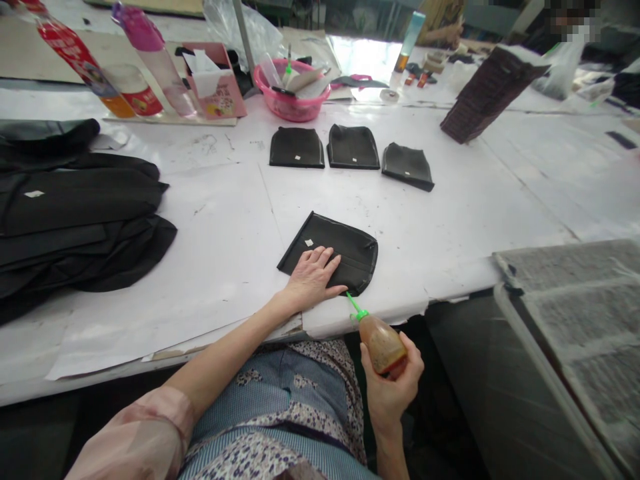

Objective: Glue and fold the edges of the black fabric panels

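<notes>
A black fabric piece with a small white tag lies near the table's front edge. My left hand rests flat on it, fingers stretched out. In my right hand is a squeeze bottle of amber liquid, gripped around its lower body. Its thin green nozzle points up and left, with the tip at the near edge of the fabric piece, close to my left thumb. Farther back, three similar black pieces lie in a row, each with a small white tag.
Black cloth is heaped at the left. Behind stand drink bottles, a tissue box and a pink basket of tools. A dark wrapped block stands at the back right. A grey padded surface adjoins the table on the right.
</notes>
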Motion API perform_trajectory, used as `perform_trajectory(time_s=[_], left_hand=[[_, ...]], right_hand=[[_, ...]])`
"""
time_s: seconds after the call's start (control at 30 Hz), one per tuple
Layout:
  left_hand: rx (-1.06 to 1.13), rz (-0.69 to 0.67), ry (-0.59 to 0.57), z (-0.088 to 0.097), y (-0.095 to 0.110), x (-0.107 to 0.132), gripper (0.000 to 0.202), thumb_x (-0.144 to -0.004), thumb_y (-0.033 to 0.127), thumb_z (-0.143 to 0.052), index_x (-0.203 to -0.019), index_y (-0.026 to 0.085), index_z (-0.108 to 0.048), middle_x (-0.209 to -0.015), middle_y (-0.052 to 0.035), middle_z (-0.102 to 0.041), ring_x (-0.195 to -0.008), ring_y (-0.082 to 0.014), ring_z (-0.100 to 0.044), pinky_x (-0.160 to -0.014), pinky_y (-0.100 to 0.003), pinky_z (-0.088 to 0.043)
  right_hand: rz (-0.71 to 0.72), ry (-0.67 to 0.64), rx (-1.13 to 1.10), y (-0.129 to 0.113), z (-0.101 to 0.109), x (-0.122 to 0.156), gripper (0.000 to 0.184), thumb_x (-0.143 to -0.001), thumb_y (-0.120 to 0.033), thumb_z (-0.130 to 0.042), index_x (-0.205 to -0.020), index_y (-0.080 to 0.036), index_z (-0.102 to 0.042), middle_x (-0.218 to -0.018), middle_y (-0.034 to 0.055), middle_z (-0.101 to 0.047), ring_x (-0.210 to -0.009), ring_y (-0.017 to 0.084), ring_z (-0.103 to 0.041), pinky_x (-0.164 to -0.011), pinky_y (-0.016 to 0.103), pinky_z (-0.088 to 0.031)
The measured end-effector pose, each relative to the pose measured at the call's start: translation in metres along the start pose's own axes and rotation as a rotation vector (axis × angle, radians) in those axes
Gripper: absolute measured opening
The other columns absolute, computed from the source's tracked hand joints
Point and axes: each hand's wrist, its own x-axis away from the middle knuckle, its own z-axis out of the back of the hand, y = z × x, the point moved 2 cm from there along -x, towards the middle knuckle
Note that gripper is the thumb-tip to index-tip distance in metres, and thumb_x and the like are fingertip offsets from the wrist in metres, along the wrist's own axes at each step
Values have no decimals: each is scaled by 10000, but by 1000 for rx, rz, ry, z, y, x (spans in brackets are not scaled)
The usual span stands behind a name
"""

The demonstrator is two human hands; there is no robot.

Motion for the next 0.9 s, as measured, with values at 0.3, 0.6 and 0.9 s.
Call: perform_trajectory(time_s=[0.3,0.6,0.9], left_hand=[[7,-12,14,-1,-1,0,637,-899,580,-554,-1357,137,-552,-1413,-177,-516,-1313,-343,-423,-1061,-468,-347],[14,-9,22,-2,-1,0,628,-903,581,-551,-1349,139,-561,-1402,-172,-525,-1302,-341,-432,-1054,-470,-357],[45,0,46,1,-3,0,607,-892,584,-570,-1315,149,-584,-1368,-158,-549,-1263,-335,-460,-1025,-464,-380]], right_hand=[[7,2,8,-1,1,-1,674,-729,-343,-848,-1290,-161,-523,-1114,126,-593,-1002,259,-635,-790,386,-590],[-2,-15,-32,-8,-7,0,661,-732,-306,-848,-1289,-169,-520,-1118,121,-584,-1008,252,-634,-794,378,-596],[-38,-37,-64,-2,-8,3,699,-707,-280,-859,-1305,-173,-514,-1147,133,-581,-1029,271,-635,-817,414,-593]])
